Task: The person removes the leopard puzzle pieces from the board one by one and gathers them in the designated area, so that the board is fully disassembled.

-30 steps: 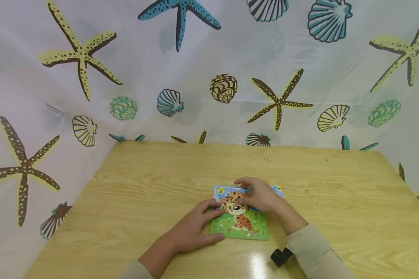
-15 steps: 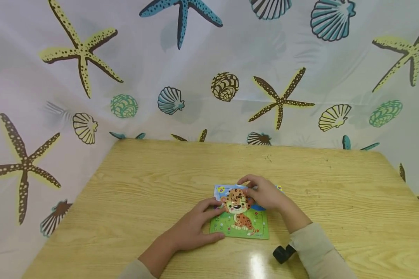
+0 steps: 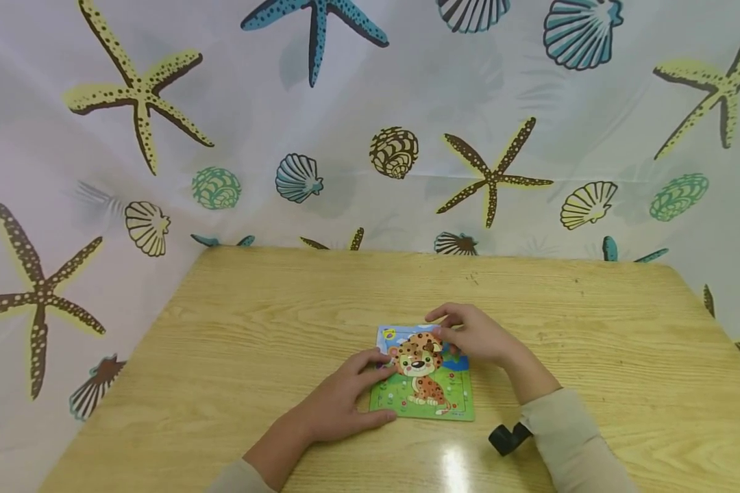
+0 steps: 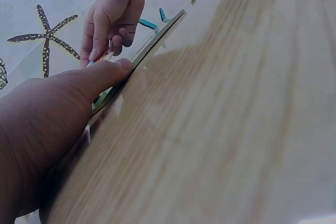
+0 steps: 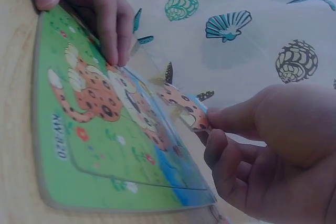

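Note:
A square jigsaw puzzle with a spotted cub on green grass lies on the table. My left hand rests at its left side, fingertips on the picture and thumb along the near edge. Above the upper right of the puzzle, my right hand pinches a puzzle piece between thumb and forefinger. In the right wrist view this piece, orange with dark spots and a bit of blue, is tilted and raised over the board. The left wrist view shows the board's thin edge beyond my thumb.
The wooden table extends on all sides of the puzzle. A cloth printed with starfish and shells hangs along its back and sides. A small black object shows beside the right sleeve.
My right hand has moved a little up and to the right with the puzzle piece, showing more of the puzzle's upper right. The left hand has stayed in place.

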Tool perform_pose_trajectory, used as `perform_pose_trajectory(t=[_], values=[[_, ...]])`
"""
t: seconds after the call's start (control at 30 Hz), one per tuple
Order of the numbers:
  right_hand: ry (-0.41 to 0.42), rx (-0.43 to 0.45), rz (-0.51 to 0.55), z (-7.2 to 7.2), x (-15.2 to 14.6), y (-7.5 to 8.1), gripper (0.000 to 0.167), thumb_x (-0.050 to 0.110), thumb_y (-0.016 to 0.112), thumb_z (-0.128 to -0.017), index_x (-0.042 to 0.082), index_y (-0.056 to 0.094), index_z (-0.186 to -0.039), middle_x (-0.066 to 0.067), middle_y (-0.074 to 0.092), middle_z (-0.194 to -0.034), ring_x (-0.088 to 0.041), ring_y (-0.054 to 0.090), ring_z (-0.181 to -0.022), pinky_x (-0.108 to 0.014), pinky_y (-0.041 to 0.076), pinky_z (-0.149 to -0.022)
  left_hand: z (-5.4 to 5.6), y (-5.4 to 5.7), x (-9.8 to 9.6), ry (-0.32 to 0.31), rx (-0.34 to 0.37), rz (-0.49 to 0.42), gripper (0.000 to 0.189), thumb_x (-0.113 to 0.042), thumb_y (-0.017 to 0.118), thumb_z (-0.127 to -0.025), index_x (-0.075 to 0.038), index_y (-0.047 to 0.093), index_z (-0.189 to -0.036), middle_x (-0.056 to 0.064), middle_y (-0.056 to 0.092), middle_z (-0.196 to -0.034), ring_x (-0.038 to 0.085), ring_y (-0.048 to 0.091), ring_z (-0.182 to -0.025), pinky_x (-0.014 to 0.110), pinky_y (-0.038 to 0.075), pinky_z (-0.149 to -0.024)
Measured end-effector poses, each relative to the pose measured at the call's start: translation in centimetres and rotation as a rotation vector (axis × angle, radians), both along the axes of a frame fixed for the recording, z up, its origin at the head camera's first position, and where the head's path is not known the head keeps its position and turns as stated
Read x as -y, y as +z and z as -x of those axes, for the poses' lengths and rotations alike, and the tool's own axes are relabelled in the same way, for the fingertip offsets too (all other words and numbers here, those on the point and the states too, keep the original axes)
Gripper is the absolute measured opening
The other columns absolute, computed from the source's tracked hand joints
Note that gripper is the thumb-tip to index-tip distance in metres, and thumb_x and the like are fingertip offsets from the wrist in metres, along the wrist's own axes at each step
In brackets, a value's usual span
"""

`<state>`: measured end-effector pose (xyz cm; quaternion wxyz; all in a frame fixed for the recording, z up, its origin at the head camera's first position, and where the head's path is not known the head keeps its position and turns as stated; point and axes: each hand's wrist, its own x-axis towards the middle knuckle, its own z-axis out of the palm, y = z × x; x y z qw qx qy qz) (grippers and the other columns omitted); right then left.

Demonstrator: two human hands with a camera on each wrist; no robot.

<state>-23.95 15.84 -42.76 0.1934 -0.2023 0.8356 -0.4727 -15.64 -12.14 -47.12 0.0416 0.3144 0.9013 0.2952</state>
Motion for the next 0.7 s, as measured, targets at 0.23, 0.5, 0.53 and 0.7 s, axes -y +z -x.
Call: perform_pose_trajectory(t=[0.23,0.5,0.53,0.7], values=[[-0.003,0.056,0.027,0.6,-2.3,0.8,0.033,0.014,0.054,-0.103,0.001,0.055,-0.134,-0.012,0.064,-0.090,-0.026,0.054,-0.070,-0.032,0.045,-0.060,0.0,-0.1,0.1,0.000,-0.003,-0.006,0.070,-0.055,0.070,-0.088,-0.019,0.053,-0.146,0.002,0.039,-0.154,0.023,0.032,-0.148,0.046,0.034,-0.120],[-0.028,0.063,0.019,1.0,-5.5,2.2,0.041,0.013,0.054,-0.104,-0.002,0.047,-0.141,-0.018,0.065,-0.092,-0.030,0.059,-0.076,-0.035,0.051,-0.065,0.0,-0.1,0.1,0.000,-0.002,0.000,0.070,-0.055,0.068,-0.090,-0.018,0.053,-0.146,0.003,0.038,-0.154,0.026,0.031,-0.149,0.049,0.034,-0.119],[-0.036,0.059,0.015,1.0,-5.8,2.2,0.041,0.013,0.055,-0.103,-0.002,0.048,-0.141,-0.017,0.065,-0.093,-0.029,0.059,-0.076,-0.035,0.051,-0.065,0.0,-0.1,0.1,-0.001,-0.002,-0.002,0.070,-0.055,0.068,-0.090,-0.018,0.053,-0.146,0.003,0.038,-0.154,0.026,0.031,-0.149,0.049,0.034,-0.119],[-0.067,0.048,-0.008,1.3,-7.2,2.4,0.040,0.014,0.056,-0.103,-0.004,0.050,-0.138,-0.015,0.065,-0.101,-0.027,0.059,-0.078,-0.034,0.051,-0.067,0.0,-0.1,0.1,0.001,0.003,-0.009,0.070,-0.055,0.068,-0.089,-0.018,0.053,-0.146,0.003,0.039,-0.154,0.026,0.031,-0.149,0.050,0.034,-0.119]])
